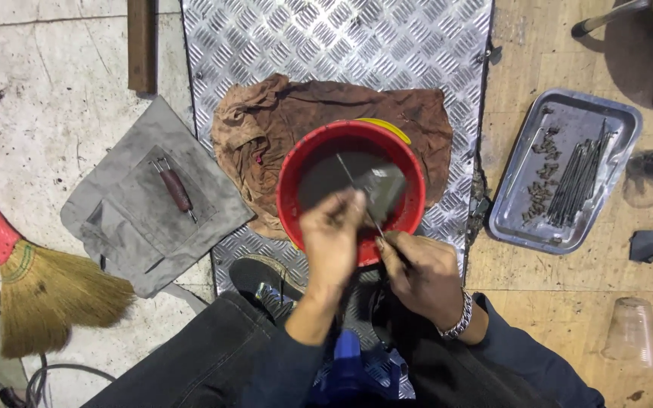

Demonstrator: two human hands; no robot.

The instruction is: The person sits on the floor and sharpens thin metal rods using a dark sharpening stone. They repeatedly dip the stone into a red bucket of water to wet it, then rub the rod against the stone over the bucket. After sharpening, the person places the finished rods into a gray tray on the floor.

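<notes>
The person is sitting low over a floor of worn pale concrete on the left, a diamond-patterned metal plate (341,38) in the middle and bare wooden boards (561,257) on the right. Both hands are working over the near rim of a red bucket (289,204) of dark liquid, which is standing on a brown rag (251,128) spread on the plate. The left hand (332,234) and the right hand (421,272) are each pinching a thin metal rod (360,198) with clenched fingers, holding it slanted above the liquid. A metal tray (515,219) of similar rods and small parts is lying on the boards, a grey cloth (107,219) and a broom (47,291) on the concrete.
</notes>
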